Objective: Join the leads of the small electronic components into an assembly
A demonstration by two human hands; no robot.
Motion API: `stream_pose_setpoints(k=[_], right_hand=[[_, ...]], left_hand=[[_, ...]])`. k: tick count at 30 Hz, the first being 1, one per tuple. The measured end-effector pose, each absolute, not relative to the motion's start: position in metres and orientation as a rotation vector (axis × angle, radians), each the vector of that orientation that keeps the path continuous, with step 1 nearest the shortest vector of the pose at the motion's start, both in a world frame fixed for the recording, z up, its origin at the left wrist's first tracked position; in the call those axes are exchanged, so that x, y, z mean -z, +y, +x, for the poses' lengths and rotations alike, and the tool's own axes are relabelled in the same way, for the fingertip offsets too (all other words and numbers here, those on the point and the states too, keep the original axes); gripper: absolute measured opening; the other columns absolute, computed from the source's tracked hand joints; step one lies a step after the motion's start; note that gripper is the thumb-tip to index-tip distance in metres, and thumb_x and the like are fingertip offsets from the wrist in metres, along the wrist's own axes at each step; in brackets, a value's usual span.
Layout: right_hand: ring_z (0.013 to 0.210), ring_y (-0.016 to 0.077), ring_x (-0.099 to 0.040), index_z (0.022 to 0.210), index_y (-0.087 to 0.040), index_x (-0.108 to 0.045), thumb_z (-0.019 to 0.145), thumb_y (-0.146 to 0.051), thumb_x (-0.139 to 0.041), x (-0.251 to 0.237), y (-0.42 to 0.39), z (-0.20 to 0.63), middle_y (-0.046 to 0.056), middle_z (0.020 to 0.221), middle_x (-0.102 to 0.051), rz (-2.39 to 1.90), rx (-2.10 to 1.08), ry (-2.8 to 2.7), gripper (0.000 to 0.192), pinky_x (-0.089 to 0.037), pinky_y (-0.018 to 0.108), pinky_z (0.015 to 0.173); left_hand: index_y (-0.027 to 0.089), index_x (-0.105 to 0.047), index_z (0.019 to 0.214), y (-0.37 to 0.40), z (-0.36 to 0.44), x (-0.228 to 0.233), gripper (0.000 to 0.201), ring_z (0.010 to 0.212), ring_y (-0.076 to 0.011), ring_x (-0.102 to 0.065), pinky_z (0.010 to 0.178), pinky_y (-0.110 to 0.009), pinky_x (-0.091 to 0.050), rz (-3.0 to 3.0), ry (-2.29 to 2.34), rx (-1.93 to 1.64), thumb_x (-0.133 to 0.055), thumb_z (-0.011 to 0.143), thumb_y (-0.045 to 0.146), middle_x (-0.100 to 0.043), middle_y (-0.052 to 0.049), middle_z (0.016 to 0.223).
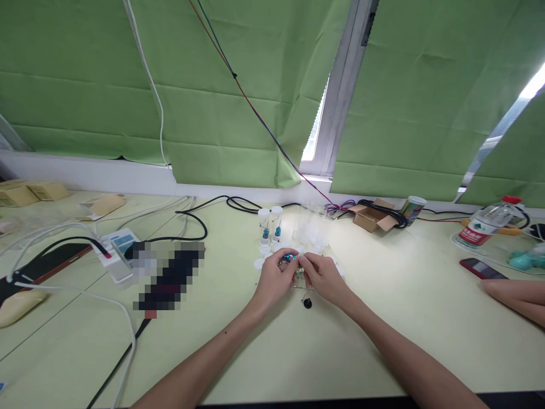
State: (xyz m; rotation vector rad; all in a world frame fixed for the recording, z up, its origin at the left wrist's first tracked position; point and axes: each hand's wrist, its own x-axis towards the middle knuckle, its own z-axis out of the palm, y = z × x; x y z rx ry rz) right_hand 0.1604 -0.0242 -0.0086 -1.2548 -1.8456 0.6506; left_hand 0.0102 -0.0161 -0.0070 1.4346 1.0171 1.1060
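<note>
My left hand (276, 275) and my right hand (326, 277) meet over the middle of the table, fingertips pinched close together. A small shiny blue piece (289, 258) shows at my left fingers; its kind is too small to tell. Whatever my right fingers pinch is hidden. Under the hands lie small green and clear bits, partly covered. A round black piece (307, 303) with a thin wire lies just in front. Behind my hands stand two clear tubes with white caps (264, 212) holding blue pieces, beside several more clear tubes (313, 224).
A small open cardboard box (373, 217) and a can (413, 210) stand at the back. On the right are a water bottle (485, 224), a phone (483, 268) and another person's arm (517, 298). A power strip (119, 258) and cables lie left.
</note>
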Motion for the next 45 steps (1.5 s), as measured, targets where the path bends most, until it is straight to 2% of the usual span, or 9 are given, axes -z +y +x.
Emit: stream_pose_setpoints(k=[45], right_hand=[[0.047,0.0122,-0.046,0.061,-0.021,-0.045,0.1,-0.041,-0.036,0.0096,-0.0245,0.1604,-0.003,0.049,-0.05,-1.242,-0.648,-1.862,0.045,-0.036,0.024,0.053]], left_hand=[[0.019,-0.06,0.1,-0.0159,0.0102,0.0077,0.031,0.049,-0.0114,-0.049,0.049,-0.023,-0.039,1.459,1.05,-1.092,-0.058,0.085,0.045,-0.053,0.003,0.055]])
